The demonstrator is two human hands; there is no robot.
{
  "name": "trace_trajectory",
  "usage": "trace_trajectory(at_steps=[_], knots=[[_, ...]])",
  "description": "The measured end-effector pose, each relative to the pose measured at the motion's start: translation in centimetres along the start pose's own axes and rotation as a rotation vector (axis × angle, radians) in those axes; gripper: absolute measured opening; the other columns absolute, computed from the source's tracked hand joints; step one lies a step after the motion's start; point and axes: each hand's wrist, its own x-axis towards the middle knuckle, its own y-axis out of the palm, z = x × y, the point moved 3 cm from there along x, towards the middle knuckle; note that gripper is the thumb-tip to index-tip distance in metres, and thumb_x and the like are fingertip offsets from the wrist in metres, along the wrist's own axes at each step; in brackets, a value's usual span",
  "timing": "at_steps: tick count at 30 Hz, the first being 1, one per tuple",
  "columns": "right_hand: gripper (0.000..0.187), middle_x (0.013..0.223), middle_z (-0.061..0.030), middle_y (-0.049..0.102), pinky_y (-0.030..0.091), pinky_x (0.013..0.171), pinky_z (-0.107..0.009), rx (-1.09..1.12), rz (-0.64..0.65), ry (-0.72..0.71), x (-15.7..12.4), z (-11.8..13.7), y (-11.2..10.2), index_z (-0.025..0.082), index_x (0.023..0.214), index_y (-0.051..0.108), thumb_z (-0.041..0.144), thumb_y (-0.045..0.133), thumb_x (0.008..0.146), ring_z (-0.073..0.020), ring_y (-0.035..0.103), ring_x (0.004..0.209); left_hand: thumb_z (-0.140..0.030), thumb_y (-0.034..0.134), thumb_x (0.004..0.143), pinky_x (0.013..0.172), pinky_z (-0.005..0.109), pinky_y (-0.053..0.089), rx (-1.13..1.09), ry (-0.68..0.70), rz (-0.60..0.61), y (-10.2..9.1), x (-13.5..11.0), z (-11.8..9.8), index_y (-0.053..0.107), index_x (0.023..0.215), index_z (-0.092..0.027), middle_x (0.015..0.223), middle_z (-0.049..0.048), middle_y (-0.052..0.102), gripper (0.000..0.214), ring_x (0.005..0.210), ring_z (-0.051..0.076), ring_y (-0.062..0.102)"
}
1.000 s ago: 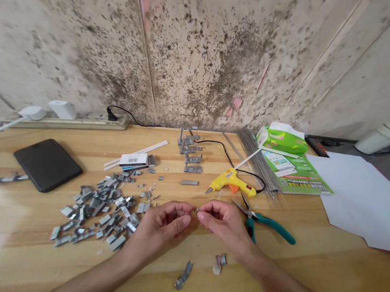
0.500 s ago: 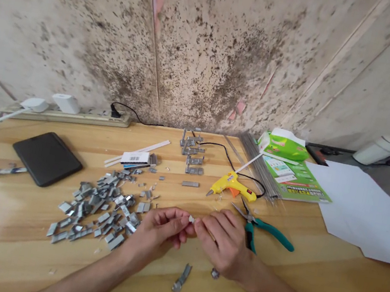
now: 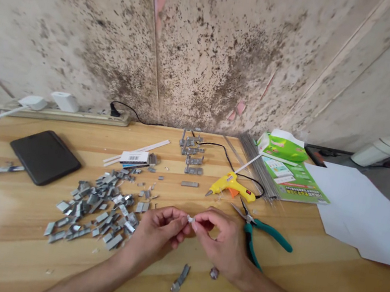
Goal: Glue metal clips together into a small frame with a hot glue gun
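My left hand (image 3: 159,233) and my right hand (image 3: 218,238) meet at the middle of the wooden table (image 3: 325,285), fingertips pinched together on one small pale metal piece (image 3: 190,219). A heap of grey metal clips (image 3: 101,207) lies just left of my left hand. Below the hands lie an assembled grey metal part (image 3: 179,279) and a small round piece (image 3: 214,272). Green-handled pliers (image 3: 258,233) rest right beside my right hand, and a yellow glue gun (image 3: 233,187) lies behind it.
A stack of assembled metal brackets (image 3: 191,153) stands at the back. A black tablet (image 3: 44,157), a power strip (image 3: 65,113), a bundle of thin metal rods (image 3: 257,164), a green tissue pack (image 3: 283,146) and white paper sheets (image 3: 360,210) lie around.
Both hands have drawn closer to me and closed tighter on the small piece. The view has tilted slightly. The small part under my right wrist is now partly covered.
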Motion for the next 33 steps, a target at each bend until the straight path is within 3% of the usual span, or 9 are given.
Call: trace_trajectory(at_steps=[3,10,18,23,29,33], knots=[[0.012,0.061,0.0002,0.059,0.043,0.055,-0.023,-0.019,-0.042,-0.010,-0.1,0.1,0.1,0.018,0.066,0.057,0.012,0.055,0.076,-0.0113,0.053,0.057,-0.029,0.075,0.068,0.044,0.016,0.037,0.000,0.000,0.006,0.2,-0.1,0.2,0.067,0.071,-0.011,0.064,0.0036,0.065,0.021,0.050,0.006,0.051],[0.014,0.062,-0.0030,0.058,0.042,0.056,-0.025,-0.178,-0.092,-0.232,-0.4,0.8,0.1,0.016,0.070,0.056,0.008,0.049,0.079,-0.0132,0.052,0.060,-0.029,0.070,0.074,0.043,0.014,0.035,-0.018,-0.045,0.056,0.4,-0.4,0.3,0.067,0.072,-0.010,0.066,0.0034,0.063,0.020,0.051,0.005,0.049],[0.019,0.061,-0.0021,0.052,0.039,0.055,-0.025,-0.350,-0.094,-0.290,-0.9,0.7,0.6,0.017,0.064,0.050,0.004,0.046,0.078,-0.0127,0.048,0.060,-0.029,0.072,0.071,0.042,0.014,0.033,0.021,-0.030,0.050,0.3,-0.5,0.3,0.067,0.071,-0.010,0.062,0.0012,0.059,0.020,0.048,0.004,0.045],[0.021,0.061,-0.0012,0.049,0.036,0.055,-0.025,-0.493,-0.106,-0.336,-1.1,0.9,0.8,0.018,0.064,0.049,0.005,0.044,0.079,-0.0133,0.046,0.060,-0.032,0.074,0.066,0.041,0.015,0.033,0.064,-0.012,0.022,0.5,-0.5,0.3,0.066,0.068,-0.011,0.058,0.0006,0.058,0.023,0.047,0.005,0.045],[0.025,0.060,-0.0016,0.048,0.032,0.055,-0.029,-0.701,-0.054,-0.502,-1.9,1.6,1.5,0.017,0.062,0.048,0.006,0.043,0.084,-0.0142,0.043,0.059,-0.033,0.073,0.063,0.035,0.015,0.028,0.143,-0.008,-0.030,0.5,-0.5,0.8,0.058,0.056,-0.013,0.047,-0.0029,0.052,0.026,0.037,0.004,0.038],[0.027,0.058,-0.0016,0.047,0.029,0.053,-0.030,-0.737,-0.108,-0.536,-2.6,1.8,2.1,0.017,0.061,0.048,0.006,0.041,0.084,-0.0148,0.041,0.056,-0.033,0.071,0.063,0.034,0.015,0.026,0.193,-0.003,-0.049,0.2,-0.5,1.1,0.057,0.057,-0.014,0.045,-0.0037,0.052,0.025,0.034,0.003,0.036]])
